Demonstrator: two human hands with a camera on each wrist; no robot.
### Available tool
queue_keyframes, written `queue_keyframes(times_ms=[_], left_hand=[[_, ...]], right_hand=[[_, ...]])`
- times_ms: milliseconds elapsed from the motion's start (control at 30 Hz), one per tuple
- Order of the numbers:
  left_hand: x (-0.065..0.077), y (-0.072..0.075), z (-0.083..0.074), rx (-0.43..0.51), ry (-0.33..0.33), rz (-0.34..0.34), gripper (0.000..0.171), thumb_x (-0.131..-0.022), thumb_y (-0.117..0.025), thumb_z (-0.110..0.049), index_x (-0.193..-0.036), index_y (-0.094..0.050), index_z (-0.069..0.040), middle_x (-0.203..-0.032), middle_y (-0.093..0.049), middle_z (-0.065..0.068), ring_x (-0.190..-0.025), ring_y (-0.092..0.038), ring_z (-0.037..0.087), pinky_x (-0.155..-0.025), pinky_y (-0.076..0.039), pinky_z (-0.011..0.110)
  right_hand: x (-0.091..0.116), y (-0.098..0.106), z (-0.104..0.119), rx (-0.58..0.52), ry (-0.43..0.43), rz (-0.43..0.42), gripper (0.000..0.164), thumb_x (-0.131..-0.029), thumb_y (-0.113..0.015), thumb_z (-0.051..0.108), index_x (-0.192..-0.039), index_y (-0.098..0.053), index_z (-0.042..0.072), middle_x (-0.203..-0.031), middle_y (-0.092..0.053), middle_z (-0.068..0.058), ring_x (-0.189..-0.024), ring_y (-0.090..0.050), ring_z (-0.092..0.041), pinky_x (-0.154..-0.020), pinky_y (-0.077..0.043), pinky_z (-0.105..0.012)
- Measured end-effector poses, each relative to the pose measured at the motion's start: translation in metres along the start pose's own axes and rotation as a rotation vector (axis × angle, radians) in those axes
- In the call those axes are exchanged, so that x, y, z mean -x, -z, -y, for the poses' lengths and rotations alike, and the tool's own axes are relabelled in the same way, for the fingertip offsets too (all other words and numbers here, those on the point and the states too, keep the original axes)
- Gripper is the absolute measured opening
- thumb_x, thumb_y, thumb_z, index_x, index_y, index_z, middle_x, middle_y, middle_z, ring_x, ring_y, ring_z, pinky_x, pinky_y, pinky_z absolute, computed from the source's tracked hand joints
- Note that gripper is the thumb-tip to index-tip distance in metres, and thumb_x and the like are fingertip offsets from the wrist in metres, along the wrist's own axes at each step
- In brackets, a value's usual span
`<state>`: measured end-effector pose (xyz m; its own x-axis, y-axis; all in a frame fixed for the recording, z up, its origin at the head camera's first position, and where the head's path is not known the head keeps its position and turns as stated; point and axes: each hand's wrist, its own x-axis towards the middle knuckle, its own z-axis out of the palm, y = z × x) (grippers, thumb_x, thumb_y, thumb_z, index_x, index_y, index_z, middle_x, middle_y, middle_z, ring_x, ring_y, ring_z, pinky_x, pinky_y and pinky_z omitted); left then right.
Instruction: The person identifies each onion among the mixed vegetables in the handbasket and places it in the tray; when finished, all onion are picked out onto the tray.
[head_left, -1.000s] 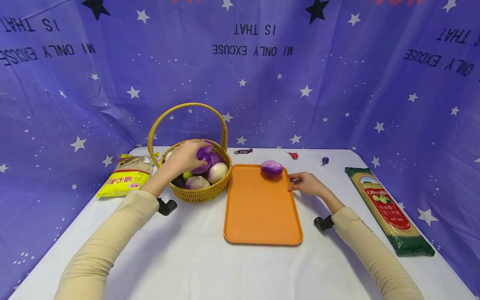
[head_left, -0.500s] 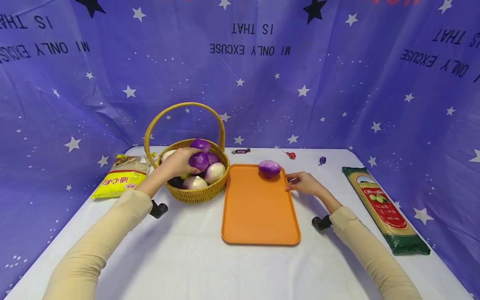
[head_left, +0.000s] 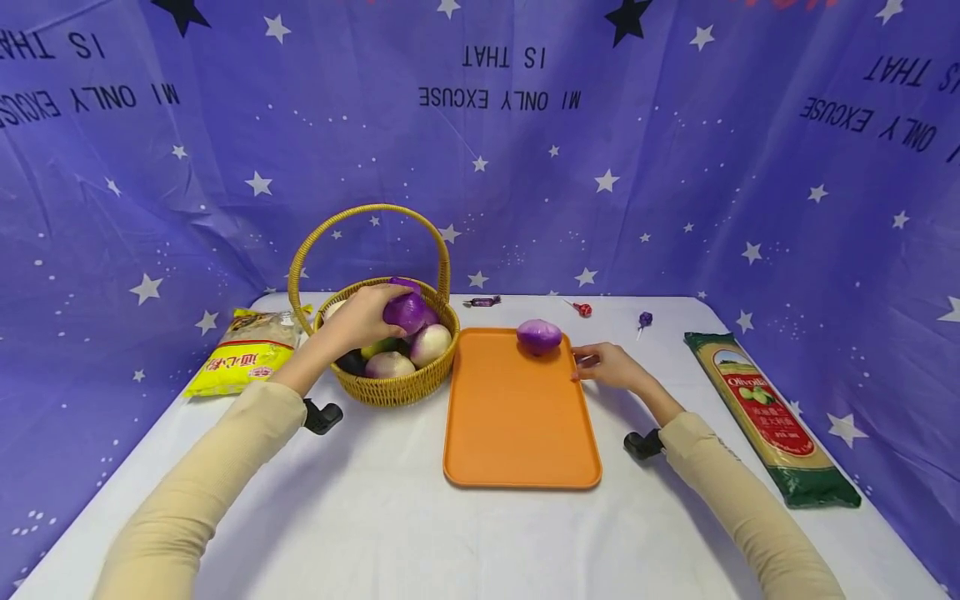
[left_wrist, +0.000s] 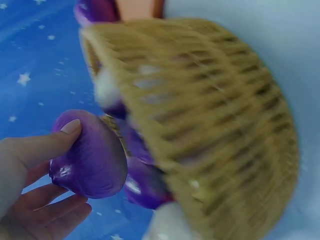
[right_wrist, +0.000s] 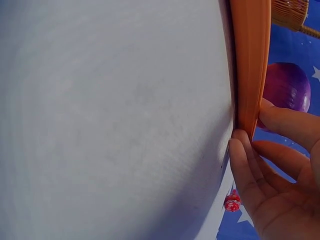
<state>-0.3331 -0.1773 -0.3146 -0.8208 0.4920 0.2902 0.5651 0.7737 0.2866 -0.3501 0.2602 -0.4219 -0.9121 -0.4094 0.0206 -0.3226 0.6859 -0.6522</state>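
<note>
A starred backdrop (head_left: 517, 200) stands behind the white tabletop (head_left: 360, 517). The left hand (head_left: 362, 317) pinches an onion (head_left: 406, 315) over the basket (head_left: 393, 390) at left — thumb opposing fingers, presumably to secure its round body. The right hand (head_left: 611, 367), back uppermost, pinches the tray (head_left: 521, 417) at its right rim — likely steadying it.

Bright head view, basket (left_wrist: 215, 105) blurry in left-wrist view

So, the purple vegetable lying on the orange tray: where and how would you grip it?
Pinch the purple vegetable across its rounded middle, probably from above, thumb near and fingers far: it lies with its length running side to side, and the orange tray is bare on its near side.
</note>
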Motion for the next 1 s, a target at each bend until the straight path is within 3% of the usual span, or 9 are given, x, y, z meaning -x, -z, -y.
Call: queue_keyframes(times_ms=[133,267,533,800,1000], left_hand=[[-0.004,0.000,-0.019,0.051,-0.055,-0.041,0.067,-0.075,-0.082,-0.008,-0.135,-0.052,0.000,-0.129,-0.057,0.020,-0.118,-0.053,0.036,-0.101,-0.041,0.048],[-0.011,-0.011,-0.040,0.081,-0.081,-0.052,0.066,-0.076,-0.082,-0.011,-0.135,-0.054,-0.003,-0.130,-0.058,0.016,-0.119,-0.054,0.032,-0.102,-0.042,0.046],[-0.031,-0.040,-0.078,0.047,-0.087,0.019,0.067,-0.077,-0.082,-0.019,-0.137,-0.054,-0.007,-0.137,-0.054,0.014,-0.125,-0.050,0.030,-0.105,-0.039,0.043],[-0.055,-0.066,-0.100,-0.081,-0.126,0.067,0.062,-0.074,-0.081,-0.018,-0.130,-0.059,-0.002,-0.127,-0.061,0.014,-0.116,-0.056,0.029,-0.100,-0.044,0.038],[-0.068,-0.087,-0.104,-0.136,-0.087,0.091,0.051,-0.074,-0.083,-0.024,-0.119,-0.066,-0.005,-0.108,-0.068,0.011,-0.101,-0.062,0.028,-0.086,-0.051,0.040]], right_hand=[[-0.001,0.001,-0.001,0.005,0.005,-0.004,0.055,-0.086,-0.073,0.016,-0.132,-0.053,-0.007,-0.114,-0.066,-0.022,-0.103,-0.064,-0.033,-0.085,-0.052,-0.042],[0.000,0.001,-0.002,-0.003,-0.004,-0.013,0.056,-0.085,-0.074,0.016,-0.132,-0.054,-0.006,-0.112,-0.067,-0.020,-0.102,-0.065,-0.032,-0.084,-0.052,-0.039],[0.000,-0.003,-0.005,-0.060,-0.016,0.003,0.056,-0.087,-0.073,0.017,-0.134,-0.053,-0.006,-0.121,-0.063,-0.021,-0.105,-0.063,-0.031,-0.091,-0.050,-0.041],[0.006,-0.003,-0.001,-0.068,0.009,-0.007,0.055,-0.088,-0.071,0.013,-0.134,-0.050,-0.009,-0.119,-0.062,-0.025,-0.106,-0.063,-0.035,-0.093,-0.048,-0.046],[0.007,-0.002,0.002,-0.052,0.022,0.003,0.056,-0.088,-0.071,0.013,-0.134,-0.049,-0.009,-0.118,-0.063,-0.025,-0.107,-0.062,-0.036,-0.094,-0.046,-0.048]])
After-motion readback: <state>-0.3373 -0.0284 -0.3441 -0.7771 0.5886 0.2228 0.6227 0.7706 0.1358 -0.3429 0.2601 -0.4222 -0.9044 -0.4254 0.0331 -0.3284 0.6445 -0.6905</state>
